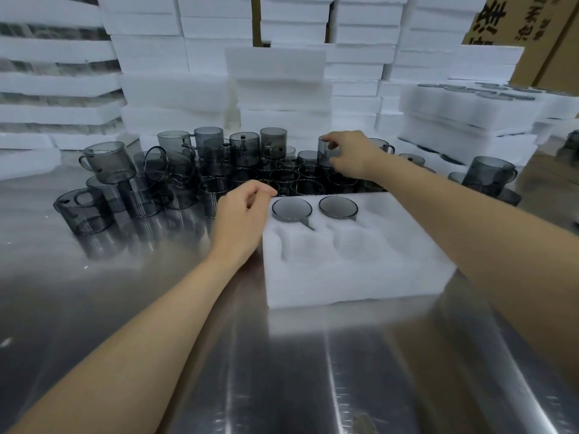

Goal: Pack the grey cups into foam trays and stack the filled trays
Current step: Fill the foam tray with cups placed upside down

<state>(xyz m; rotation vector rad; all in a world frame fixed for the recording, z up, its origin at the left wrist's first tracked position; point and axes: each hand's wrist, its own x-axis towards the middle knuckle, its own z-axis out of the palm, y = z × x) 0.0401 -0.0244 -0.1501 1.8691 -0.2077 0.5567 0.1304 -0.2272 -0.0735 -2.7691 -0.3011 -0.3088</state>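
A white foam tray (360, 277) lies on the steel table in front of me. Two grey cups (291, 208) (338, 206) sit sunk in its two far-left pockets; the other pockets hold nothing. Behind the tray stands a crowd of several loose grey cups (219, 161), some stacked, some tipped. My right hand (351, 155) reaches over the tray and grips a raised grey cup (326, 151) at its rim. My left hand (241, 217) rests at the tray's far-left corner, fingers loosely curled, holding nothing.
Tall stacks of white foam trays (275, 89) wall off the back of the table. Filled trays (470, 120) are stacked at the right, with cardboard boxes (532, 32) behind. More grey cups (488, 177) stand at the right. Bare steel table (282, 371) lies nearest me.
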